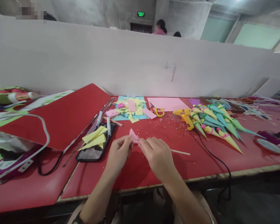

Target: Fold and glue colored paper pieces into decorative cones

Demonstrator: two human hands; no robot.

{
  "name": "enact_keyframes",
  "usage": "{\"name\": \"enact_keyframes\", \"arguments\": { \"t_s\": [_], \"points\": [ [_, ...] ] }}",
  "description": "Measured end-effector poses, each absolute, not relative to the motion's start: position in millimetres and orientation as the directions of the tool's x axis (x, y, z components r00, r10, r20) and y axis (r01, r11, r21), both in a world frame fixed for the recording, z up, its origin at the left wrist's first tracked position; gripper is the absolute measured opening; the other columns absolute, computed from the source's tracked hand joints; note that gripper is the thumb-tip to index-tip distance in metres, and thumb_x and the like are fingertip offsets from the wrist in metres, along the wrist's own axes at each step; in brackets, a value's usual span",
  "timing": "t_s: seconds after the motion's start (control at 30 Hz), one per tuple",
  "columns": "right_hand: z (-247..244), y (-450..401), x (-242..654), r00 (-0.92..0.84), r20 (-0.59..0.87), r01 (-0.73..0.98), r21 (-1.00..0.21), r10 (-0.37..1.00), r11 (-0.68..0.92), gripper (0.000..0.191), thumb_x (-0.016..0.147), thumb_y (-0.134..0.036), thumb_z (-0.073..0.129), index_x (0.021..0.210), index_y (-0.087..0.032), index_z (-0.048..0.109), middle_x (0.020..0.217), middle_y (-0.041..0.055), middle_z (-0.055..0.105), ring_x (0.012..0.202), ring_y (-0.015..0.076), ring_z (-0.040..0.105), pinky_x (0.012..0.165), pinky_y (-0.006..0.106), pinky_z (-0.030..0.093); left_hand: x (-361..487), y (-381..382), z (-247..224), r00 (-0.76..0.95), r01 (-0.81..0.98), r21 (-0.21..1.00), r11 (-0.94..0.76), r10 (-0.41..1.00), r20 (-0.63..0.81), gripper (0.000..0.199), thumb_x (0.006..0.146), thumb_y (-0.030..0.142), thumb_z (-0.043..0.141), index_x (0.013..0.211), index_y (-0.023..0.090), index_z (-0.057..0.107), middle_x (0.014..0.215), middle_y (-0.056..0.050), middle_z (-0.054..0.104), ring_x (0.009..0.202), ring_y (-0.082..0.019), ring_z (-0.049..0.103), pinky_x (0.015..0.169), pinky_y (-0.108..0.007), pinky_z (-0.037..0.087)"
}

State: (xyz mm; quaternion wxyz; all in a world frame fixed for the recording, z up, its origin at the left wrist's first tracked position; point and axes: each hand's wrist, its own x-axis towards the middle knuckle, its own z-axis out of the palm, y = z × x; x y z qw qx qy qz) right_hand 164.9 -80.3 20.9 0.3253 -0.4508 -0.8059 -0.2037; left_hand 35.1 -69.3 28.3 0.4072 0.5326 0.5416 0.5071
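Between my two hands, just above the red table (140, 168), is a small piece of pink paper (133, 135), its pointed end sticking up. My left hand (119, 150) pinches it from the left. From the right, my right hand (156, 154) closes its fingers on the paper's other side; its fingertips hide part of the piece. A thin pale stick (180, 152) lies on the table to the right of my right hand. Left of my left hand, yellow paper cones (94, 138) rest on a black phone (93, 154).
A yellow glue gun (184, 117) with a black cord lies beside a pile of decorated paper cones (218, 119). Yellow-handled scissors (159, 112), pink sheets (169, 104) and paper scraps (130, 109) lie at the back. A red board (67, 116) leans at left. A white partition (130, 62) stands behind.
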Motion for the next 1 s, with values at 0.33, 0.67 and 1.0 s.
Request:
{"name": "enact_keyframes", "arguments": {
  "t_s": [0.33,0.67,1.0],
  "points": [
    [28.6,-85.4,159.5,-0.394,0.470,0.844,-0.157,0.790,0.513,0.012,0.085,-0.017,0.047,0.085,-0.017,0.059,0.069,0.0023,0.062,0.060,0.0152,0.056,0.045,0.025,0.024,25.6,-70.1,31.8,-0.027,0.270,0.924,-0.272,0.957,0.289,0.036,0.080,0.030,0.040,0.047,0.017,0.045,0.047,0.004,0.045,0.049,-0.009,0.044,0.054,-0.020,0.035],
    [39.3,-82.0,173.6,-0.424,0.234,0.586,-0.665,0.875,0.463,0.031,0.091,-0.028,0.034,0.077,-0.018,0.059,0.062,-0.0005,0.057,0.054,0.0092,0.048,0.050,0.021,0.027,23.5,-73.8,33.6,0.048,0.276,0.889,-0.366,0.929,0.367,0.025,0.079,0.025,0.044,0.057,0.017,0.052,0.055,0.004,0.053,0.056,-0.011,0.049,0.056,-0.019,0.039],
    [42.5,-78.7,185.3,-0.534,0.138,0.304,-0.889,0.834,0.342,0.029,0.088,-0.029,0.036,0.069,-0.015,0.053,0.056,-0.0039,0.043,0.051,0.0062,0.041,0.049,0.018,0.030,15.3,-77.4,39.7,0.292,0.223,0.903,-0.367,0.909,0.298,0.016,0.078,0.027,0.050,0.077,0.017,0.063,0.073,-0.001,0.065,0.070,-0.015,0.057,0.066,-0.022,0.044]
  ]
}}
